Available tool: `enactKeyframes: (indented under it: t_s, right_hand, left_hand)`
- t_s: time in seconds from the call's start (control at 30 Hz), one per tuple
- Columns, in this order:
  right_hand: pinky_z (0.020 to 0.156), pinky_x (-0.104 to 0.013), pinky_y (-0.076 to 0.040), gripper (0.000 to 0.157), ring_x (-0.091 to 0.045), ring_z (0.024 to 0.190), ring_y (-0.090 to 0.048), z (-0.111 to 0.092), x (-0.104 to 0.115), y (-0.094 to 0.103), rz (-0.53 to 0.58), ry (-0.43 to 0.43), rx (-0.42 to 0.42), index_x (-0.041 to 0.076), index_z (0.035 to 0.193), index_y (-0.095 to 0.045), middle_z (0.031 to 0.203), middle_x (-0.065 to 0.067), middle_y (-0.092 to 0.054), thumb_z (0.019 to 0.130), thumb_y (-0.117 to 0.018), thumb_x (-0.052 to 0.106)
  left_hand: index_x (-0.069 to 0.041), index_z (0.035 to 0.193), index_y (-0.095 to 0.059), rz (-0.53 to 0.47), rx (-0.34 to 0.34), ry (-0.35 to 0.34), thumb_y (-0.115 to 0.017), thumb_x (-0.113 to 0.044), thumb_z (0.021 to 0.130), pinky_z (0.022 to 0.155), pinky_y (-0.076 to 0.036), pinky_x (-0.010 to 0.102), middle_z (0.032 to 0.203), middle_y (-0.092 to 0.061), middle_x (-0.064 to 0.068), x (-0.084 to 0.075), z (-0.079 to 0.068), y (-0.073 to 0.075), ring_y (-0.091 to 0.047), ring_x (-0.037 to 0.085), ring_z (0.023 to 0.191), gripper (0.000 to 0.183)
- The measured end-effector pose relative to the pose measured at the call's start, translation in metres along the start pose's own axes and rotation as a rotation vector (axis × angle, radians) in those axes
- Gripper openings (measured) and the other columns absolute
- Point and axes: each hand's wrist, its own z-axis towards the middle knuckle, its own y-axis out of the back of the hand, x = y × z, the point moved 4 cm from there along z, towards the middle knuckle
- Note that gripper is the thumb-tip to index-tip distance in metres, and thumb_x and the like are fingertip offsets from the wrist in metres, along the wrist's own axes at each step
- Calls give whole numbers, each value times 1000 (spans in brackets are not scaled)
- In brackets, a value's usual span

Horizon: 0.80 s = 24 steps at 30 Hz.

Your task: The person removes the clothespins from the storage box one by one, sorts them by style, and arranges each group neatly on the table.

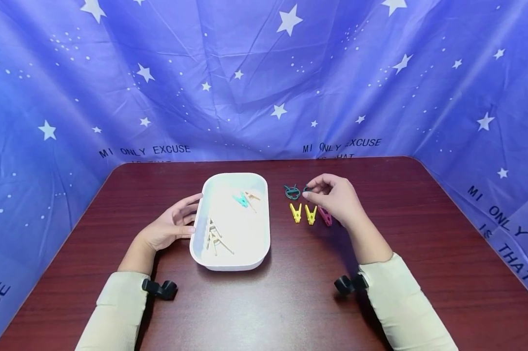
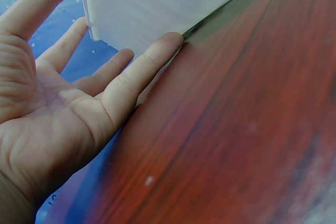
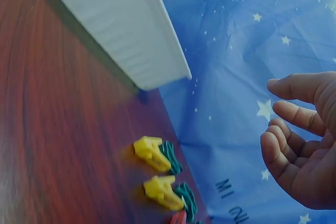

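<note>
My left hand [image 1: 169, 226] rests against the left side of a white plastic tray [image 1: 267, 234], fingers extended along its wall, as the left wrist view also shows. Inside the tray lie several wooden clothespins [image 1: 213, 236], a teal clip [image 1: 241, 200] and a tan clothespin [image 1: 252, 196]. My right hand [image 1: 336, 197] hovers over the row of clips right of the tray, thumb and fingertips close to a green clip [image 1: 307, 189]. In the right wrist view nothing sits between its loosely bent fingers [image 3: 299, 116], and the green clips [image 3: 186, 200] lie on the table.
Another green clip [image 1: 292, 192] lies left of the hand. Nearer to me are two yellow clips [image 1: 296, 213] and a magenta clip [image 1: 325, 216], partly covered by the right hand. A blue star-patterned cloth [image 1: 246, 97] hangs behind the dark red wooden table [image 1: 246, 312].
</note>
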Motion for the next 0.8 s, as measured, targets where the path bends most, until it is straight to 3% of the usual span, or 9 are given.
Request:
enactKeyframes:
  t_s: [0.2,0.53,0.8]
  right_hand:
    - [52,-28,-52,22,-22,65,-61,8,19,-14,74,3,48,0,98,-69,83,-10,-67,81,-78,12]
    - [53,-33,-52,22,-20,62,-57,19,52,-37,84,16,110,3,99,-69,82,-8,-65,82,-77,14]
    - [54,-31,-51,19,-22,62,-60,29,65,-54,38,26,151,7,98,-70,82,-6,-66,83,-76,16]
  left_hand:
    - [-9,156,-18,3,-21,17,-65,12,85,87,-53,41,150,-28,18,1,0,2,-47,24,126,87]
    - [-10,156,-20,5,-19,8,-65,11,85,86,-54,41,149,-29,19,1,-1,3,-48,23,125,86]
    - [-8,156,-18,-4,0,5,-64,12,85,89,-52,40,151,-29,19,1,1,3,-45,26,128,86]
